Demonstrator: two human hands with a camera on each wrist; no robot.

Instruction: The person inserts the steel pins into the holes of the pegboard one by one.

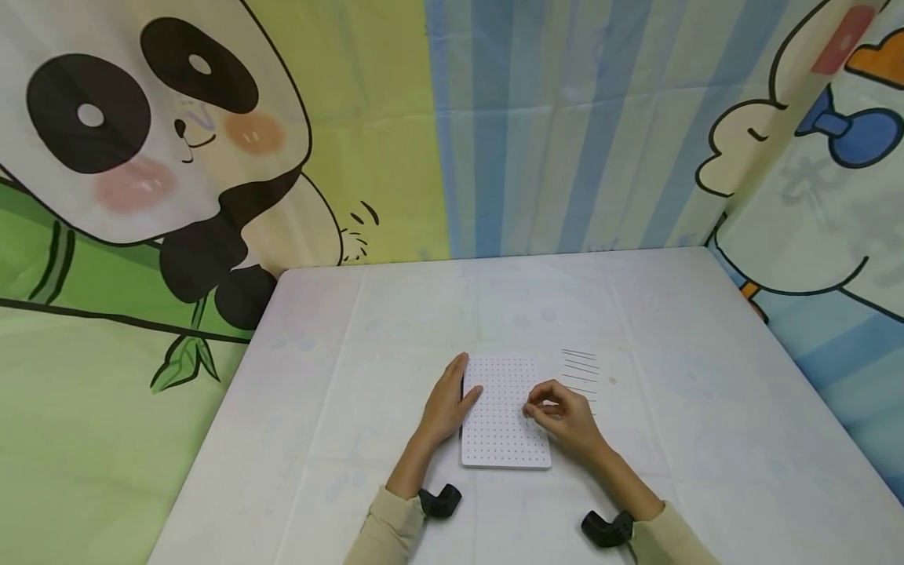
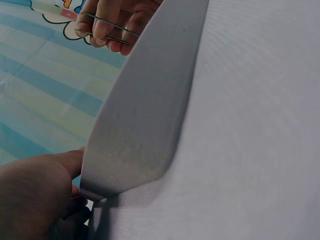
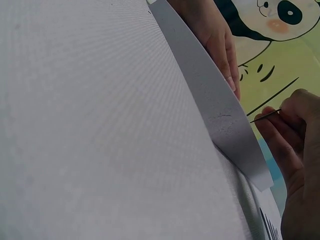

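Note:
A white board (image 1: 494,439) covered in rows of small holes lies on the table. My left hand (image 1: 446,404) rests along its left edge, fingers straight and thumb over the top face. Over the board's right half, my right hand (image 1: 565,416) pinches a thin metal rod (image 3: 266,115) between thumb and fingertips, its lower end right at the board. Close beside it, a second thin rod (image 3: 275,95) stands up from the board, touched by no finger in the right wrist view. The wrist views look at the board's side wall (image 2: 145,115), so its holes are hidden there.
Several more thin rods (image 1: 581,363) lie in a column on the table to the right of the board, partly behind my right hand. A white cloth covers the table (image 1: 395,314). Printed curtains (image 1: 381,118) hang beyond its back edge and sides.

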